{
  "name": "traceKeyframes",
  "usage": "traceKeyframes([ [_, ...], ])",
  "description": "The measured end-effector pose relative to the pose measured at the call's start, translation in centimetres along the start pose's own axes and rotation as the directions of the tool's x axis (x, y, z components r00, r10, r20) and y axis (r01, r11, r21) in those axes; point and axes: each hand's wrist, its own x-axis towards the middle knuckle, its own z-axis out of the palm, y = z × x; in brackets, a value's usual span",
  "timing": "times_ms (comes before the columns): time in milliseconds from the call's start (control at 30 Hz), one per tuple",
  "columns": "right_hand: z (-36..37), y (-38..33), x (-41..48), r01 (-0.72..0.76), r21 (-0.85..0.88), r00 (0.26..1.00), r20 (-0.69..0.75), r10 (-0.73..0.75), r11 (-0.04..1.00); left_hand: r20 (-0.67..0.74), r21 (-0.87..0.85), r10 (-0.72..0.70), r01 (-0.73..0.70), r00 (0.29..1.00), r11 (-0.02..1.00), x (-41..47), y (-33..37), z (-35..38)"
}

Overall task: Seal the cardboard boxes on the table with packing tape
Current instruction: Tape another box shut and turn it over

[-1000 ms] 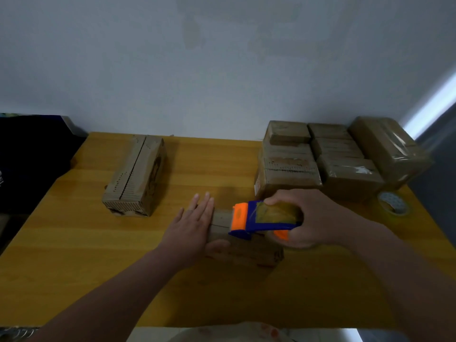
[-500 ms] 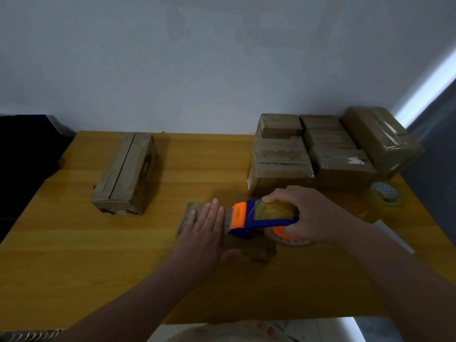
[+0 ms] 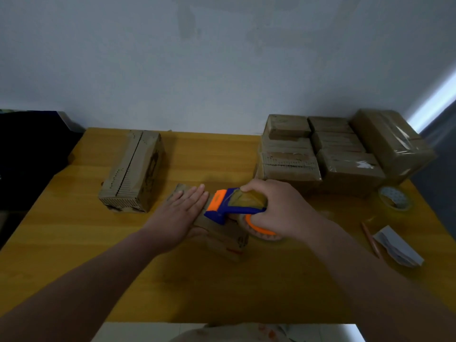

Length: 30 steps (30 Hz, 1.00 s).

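I see the smooth yellow wooden table [image 3: 74,243] with the rough flat cardboard box [image 3: 219,236] at its middle. The left hand [image 3: 180,213] lies flat on the box, fingers straight; the right hand [image 3: 278,208] grasps the blue-orange plastic tape dispenser [image 3: 222,208] over it

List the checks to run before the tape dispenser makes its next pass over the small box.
1. Left hand flat on the small box, steadying it: ok.
2. Right hand with its grip round the tape dispenser: ok.
3. Its orange head over the box top: ok.
4. Tape end stuck to the cardboard: cannot tell.
5. Left fingers clear of that orange head: not ok, they lie close beside it.
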Motion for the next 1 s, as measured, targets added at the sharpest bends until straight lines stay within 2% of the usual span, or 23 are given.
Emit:
traceKeyframes([
  [167,-1.2,0.4,-0.7,-0.023,0.108,0.994,0.108,0.012,0.994,-0.002,0.015,0.016,-0.016,1.0,1.0,0.0,-0.8,0.1],
  [333,-2.8,3.2,-3.4,-0.037,0.017,0.989,0.141,0.034,0.999,-0.032,0.016,0.002,-0.002,0.999,1.0,0.0,-0.8,0.0],
  [400,-2.5,3.6,-4.0,-0.023,-0.029,0.991,0.133,0.027,0.999,-0.08,0.01,0.016,-0.016,0.997,1.0,0.1,-0.5,-0.1],
  [500,-2.1,3.3,-4.1,-0.004,-0.068,0.995,0.101,0.011,0.998,-0.033,-0.014,-0.034,0.033,0.999,0.999,-0.2,0.2,-0.3],
  [667,-1.8,3.8,-4.5,-0.019,-0.066,0.997,0.079,0.024,0.998,-0.143,-0.048,-0.006,-0.001,0.99,0.999,0.2,3.8,0.0],
  [733,-1.5,3.8,-4.5,-0.023,-0.053,0.997,0.073,0.027,0.998,-0.064,-0.063,0.002,-0.006,0.998,0.998,0.4,5.4,0.4],
  [867,-1.0,4.1,-4.7,-0.015,-0.033,0.999,0.034,0.016,0.999,-0.111,-0.071,0.045,-0.053,0.993,0.996,0.8,5.2,0.6],
  [1000,0.1,3.2,-4.0,-0.02,-0.043,1.0,-0.004,0.02,0.999,-0.053,-0.018,0.072,-0.073,0.996,0.997,0.8,3.1,0.2],
])
